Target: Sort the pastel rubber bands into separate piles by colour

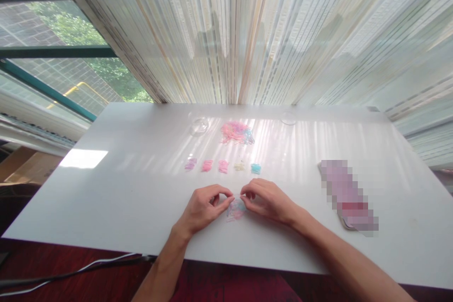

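Note:
My left hand (pixel 204 205) is closed in a pinch, thumb against forefinger, near the table's front. Facing it across a small gap, my right hand (pixel 268 202) pinches in the same way. Whatever is between the fingertips is too small to make out. Just below them lies a loose pile of thin pastel pieces (pixel 233 217), partly covered by the fingers. Beyond the hands runs a row of little heaps sorted by colour: purple (pixel 190 164), pink (pixel 207 165), lighter pink (pixel 223 166), pale yellow (pixel 239 165) and blue (pixel 255 168). A larger mixed heap (pixel 236 132) sits farther back.
A clear round dish (pixel 200 126) stands left of the mixed heap, and a clear round lid or dish (pixel 288 118) lies to its right. A pixelated phone-like object (pixel 348 196) is on the right of the white table (pixel 116 198). Striped curtains (pixel 233 33) hang behind.

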A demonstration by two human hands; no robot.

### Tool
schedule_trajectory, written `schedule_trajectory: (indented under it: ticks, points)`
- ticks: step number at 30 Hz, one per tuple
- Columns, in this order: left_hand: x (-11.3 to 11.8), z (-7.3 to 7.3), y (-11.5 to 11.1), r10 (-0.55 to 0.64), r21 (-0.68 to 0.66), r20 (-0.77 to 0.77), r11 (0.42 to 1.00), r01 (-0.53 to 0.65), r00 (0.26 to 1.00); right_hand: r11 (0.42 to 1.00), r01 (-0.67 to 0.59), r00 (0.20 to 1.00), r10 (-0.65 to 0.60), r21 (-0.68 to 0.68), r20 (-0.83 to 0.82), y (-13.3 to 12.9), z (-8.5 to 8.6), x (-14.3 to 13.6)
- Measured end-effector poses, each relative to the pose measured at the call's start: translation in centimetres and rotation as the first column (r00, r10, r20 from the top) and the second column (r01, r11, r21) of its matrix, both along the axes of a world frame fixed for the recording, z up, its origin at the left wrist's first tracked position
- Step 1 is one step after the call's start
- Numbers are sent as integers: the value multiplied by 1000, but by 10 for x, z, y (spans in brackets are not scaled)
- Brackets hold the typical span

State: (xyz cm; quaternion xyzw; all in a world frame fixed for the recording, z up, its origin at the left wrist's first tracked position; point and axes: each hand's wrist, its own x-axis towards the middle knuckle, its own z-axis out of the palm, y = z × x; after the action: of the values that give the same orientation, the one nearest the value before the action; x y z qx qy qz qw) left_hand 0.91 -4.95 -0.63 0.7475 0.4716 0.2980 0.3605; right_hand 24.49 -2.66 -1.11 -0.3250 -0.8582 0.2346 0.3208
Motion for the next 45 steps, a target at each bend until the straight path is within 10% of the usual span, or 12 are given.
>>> schedule_trajectory:
  ticks: [22,32,45]
  points:
    - [0,1,0,12,34,3,999,-12,1000,1000,3,1000,-3,-20,19,-1,2,0]
    - [-4,3,6,338,60,163,934,-351,927,1000,-3,1000,3,-16,30,-1,2,1]
    - [-1,7,5,304,-18,204,951,-307,930,1000,1,1000,-1,-6,18,-1,1,1]
